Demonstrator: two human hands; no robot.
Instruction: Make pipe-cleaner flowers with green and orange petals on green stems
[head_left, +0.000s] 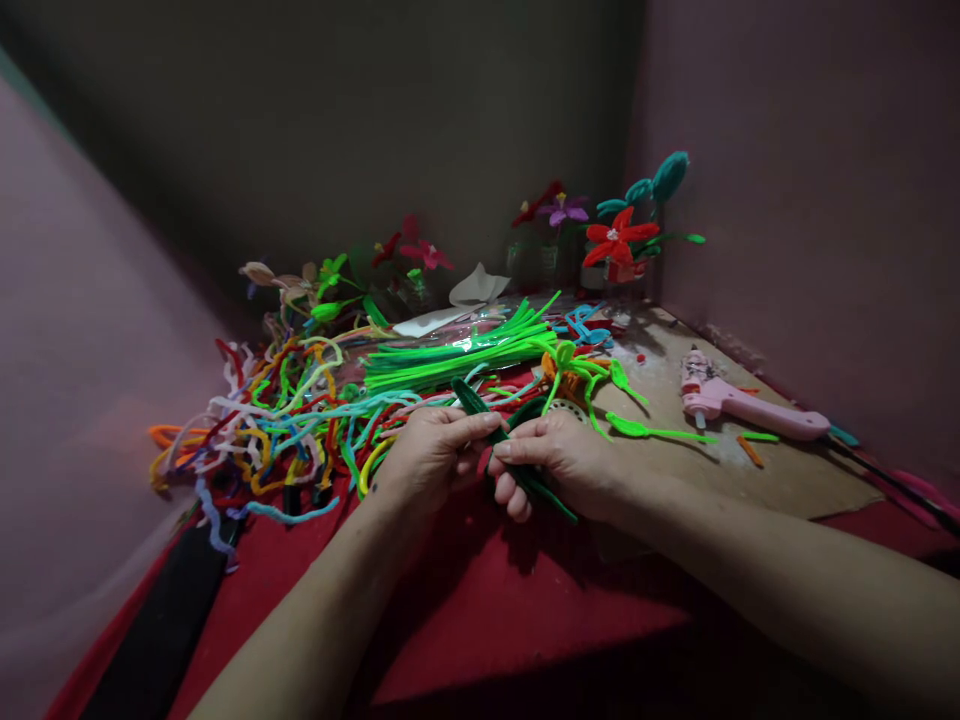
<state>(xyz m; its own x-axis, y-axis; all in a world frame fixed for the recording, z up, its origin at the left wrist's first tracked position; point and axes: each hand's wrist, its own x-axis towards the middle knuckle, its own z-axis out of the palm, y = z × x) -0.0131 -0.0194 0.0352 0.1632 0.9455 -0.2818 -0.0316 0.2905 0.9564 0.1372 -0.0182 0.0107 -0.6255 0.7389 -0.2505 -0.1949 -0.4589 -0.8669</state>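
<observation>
My left hand point(431, 455) and my right hand point(559, 462) meet over the red cloth point(465, 610). Both pinch a dark green pipe cleaner piece point(480, 405), bent into leaf-like loops. Its upper end sticks up from my left fingers. Its lower end point(551, 497) runs out under my right hand. A bundle of bright green pipe cleaners point(457, 355) lies just behind my hands.
A tangled heap of coloured pipe cleaners point(270, 430) spreads to the left. A pink glue gun point(742, 402) lies on the cardboard sheet point(787, 470) at right. Finished pipe-cleaner flowers point(619, 240) stand in jars at the back corner. Green leaf stems point(649, 430) lie near the cardboard.
</observation>
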